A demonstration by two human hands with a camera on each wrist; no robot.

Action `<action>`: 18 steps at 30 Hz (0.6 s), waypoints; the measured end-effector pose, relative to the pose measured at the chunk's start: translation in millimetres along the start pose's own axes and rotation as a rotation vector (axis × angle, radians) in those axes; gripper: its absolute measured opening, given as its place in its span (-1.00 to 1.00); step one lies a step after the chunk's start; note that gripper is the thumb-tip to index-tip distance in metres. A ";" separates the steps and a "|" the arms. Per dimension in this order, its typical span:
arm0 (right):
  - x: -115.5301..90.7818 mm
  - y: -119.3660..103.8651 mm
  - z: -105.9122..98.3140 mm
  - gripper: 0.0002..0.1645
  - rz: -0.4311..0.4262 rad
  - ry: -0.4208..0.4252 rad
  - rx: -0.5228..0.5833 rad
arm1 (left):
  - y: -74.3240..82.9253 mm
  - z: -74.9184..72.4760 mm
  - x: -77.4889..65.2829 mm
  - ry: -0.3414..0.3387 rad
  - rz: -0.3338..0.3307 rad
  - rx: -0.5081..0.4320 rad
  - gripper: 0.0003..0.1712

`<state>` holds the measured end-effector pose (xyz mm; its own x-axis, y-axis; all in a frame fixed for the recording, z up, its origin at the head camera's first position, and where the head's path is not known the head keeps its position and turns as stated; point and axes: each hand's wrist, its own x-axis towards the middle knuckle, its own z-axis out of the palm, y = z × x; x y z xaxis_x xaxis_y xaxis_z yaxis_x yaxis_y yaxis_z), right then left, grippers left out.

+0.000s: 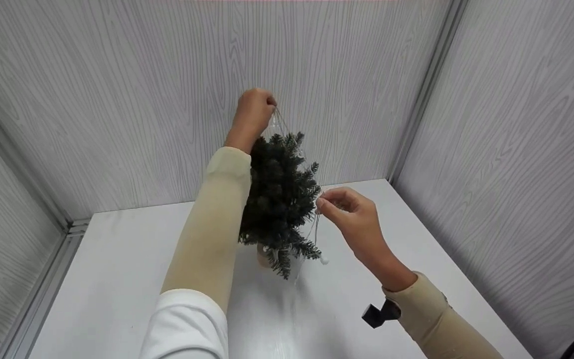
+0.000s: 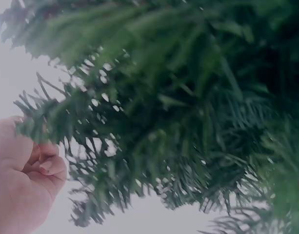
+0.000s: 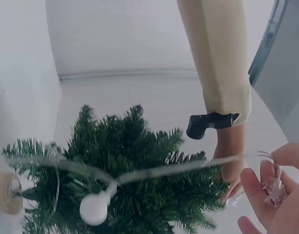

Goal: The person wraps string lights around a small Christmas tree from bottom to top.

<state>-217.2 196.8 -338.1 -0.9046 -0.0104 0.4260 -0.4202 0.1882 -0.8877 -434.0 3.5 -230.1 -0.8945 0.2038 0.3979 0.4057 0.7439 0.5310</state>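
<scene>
Pale wood-grained panels (image 1: 132, 99) surround our work on three sides, and a white table (image 1: 122, 269) spreads across the lower part of the head view. Near the middle of that frame stands a small artificial tree (image 1: 279, 192), its light wooden base (image 1: 263, 257) partly showing beneath the lowest branches.

Snagging worries us most: the thin string (image 3: 183, 167) passes close to bristly twigs, and a hard pull with one caught could, we judge, tip the tree over. If either pinch slackened, the string might slip down and tangle, perhaps dragged by the white ball (image 3: 93, 209) hanging from it at the lower left of the right wrist view. We suspect the clear snowflake (image 3: 274, 192) could hook on needles too.

Our left hand (image 1: 255, 108), above the treetop, is drawn in narrow and pinches thin strands; twigs cover part of it in the left wrist view, where we cannot make out the strand. Our right hand (image 1: 359, 217), right of the tree, pinches the string between thumb and forefinger, the snowflake hanging right by its fingers.
</scene>
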 end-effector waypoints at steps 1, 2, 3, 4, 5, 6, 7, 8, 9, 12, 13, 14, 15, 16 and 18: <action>-1.6 -0.2 0.8 -0.85 0.020 -0.008 0.027 | -1.4 0.2 -0.2 0.000 -0.001 -0.004 -0.68; -3.5 -0.8 1.7 -0.84 0.044 -0.017 0.058 | -2.5 0.2 -0.7 -0.005 -0.003 -0.007 -0.68; -5.4 -1.5 2.6 -0.82 0.066 -0.025 0.087 | -3.2 0.1 -1.4 -0.008 0.000 -0.010 -0.69; -7.2 -2.2 3.5 -0.80 0.086 -0.035 0.113 | -3.9 0.1 -1.9 -0.010 0.003 -0.013 -0.69; -9.0 -3.0 4.4 -0.78 0.106 -0.045 0.132 | -4.7 0.1 -2.5 -0.007 0.008 -0.016 -0.70; -10.8 -3.9 5.5 -0.75 0.127 -0.058 0.151 | -5.5 0.0 -2.9 -0.004 0.015 -0.017 -0.70; -12.4 -4.7 6.5 -0.73 0.149 -0.070 0.165 | -6.4 -0.4 -3.6 -0.002 0.018 -0.018 -0.70; -14.1 -5.6 7.5 -0.69 0.171 -0.082 0.175 | -7.5 -1.2 -4.3 -0.002 0.014 -0.019 -0.70; -15.6 -6.2 8.6 -0.66 0.189 -0.095 0.179 | -8.9 -1.9 -4.9 0.002 0.011 -0.018 -0.70; -21.3 -7.6 10.5 -0.59 0.236 -0.132 0.192 | -13.2 -4.6 -6.5 0.008 -0.002 -0.034 -0.71; -23.8 -7.8 10.6 -0.58 0.246 -0.143 0.197 | -14.5 -5.6 -7.1 0.009 -0.003 -0.038 -0.70; -26.6 -8.2 10.5 -0.59 0.252 -0.155 0.203 | -15.7 -6.5 -7.6 0.011 -0.002 -0.043 -0.70; -29.9 -9.0 10.3 -0.61 0.254 -0.168 0.209 | -16.8 -7.4 -8.1 0.014 0.002 -0.045 -0.70; -33.4 -10.0 9.8 -0.64 0.254 -0.178 0.217 | -17.7 -8.1 -8.5 0.014 0.004 -0.047 -0.70; -40.8 -13.5 9.2 -0.70 0.242 -0.190 0.232 | -19.4 -9.0 -9.4 0.015 0.013 -0.041 -0.68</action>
<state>-175.2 185.6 -345.1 -0.9675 -0.1791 0.1787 -0.1780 -0.0197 -0.9838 -431.7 -18.6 -237.4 -0.8864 0.2030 0.4161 0.4247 0.7144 0.5561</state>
